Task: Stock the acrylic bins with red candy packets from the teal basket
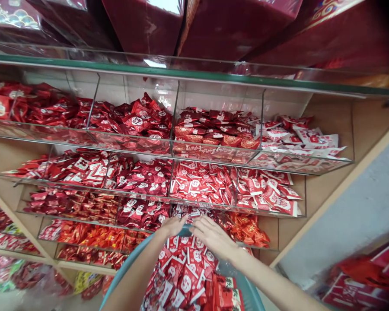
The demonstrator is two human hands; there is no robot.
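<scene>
A: Nearest to us first. What do we log?

B: A teal basin (248,291) at the bottom of the view, heaped with red-and-white packets (184,276). Both bare forearms come in over it.

A: Hands?

B: Left hand (174,224) is at the basin's far rim, fingers stretched out and close together, tips on the packets there. Right hand (214,236) is just beside it, also at the far rim, palm down, fingers spread flat over the pile. We see nothing pinched or gripped in either one.

A: So the packets stay where?

B: In the basin, under and in front of both hands. Some also lie in the clear bin (194,212) just beyond the basin's far rim. We can't tell whether the fingertips touch that bin.

A: Further out?

B: Right of that and still near the basin, orange-red packets (248,229). Above the basin, two more rows of clear bins: a middle row (201,185) of red-and-white sachets, then a top row (214,129) of darker red ones, with whiter packets (304,140) at its right end.

A: Farthest?

B: A green-edged glass shelf (194,74) well above the basin, dark red boxes (233,26) standing on it. A wooden frame (330,190) slants up and away to the basin's right.
</scene>
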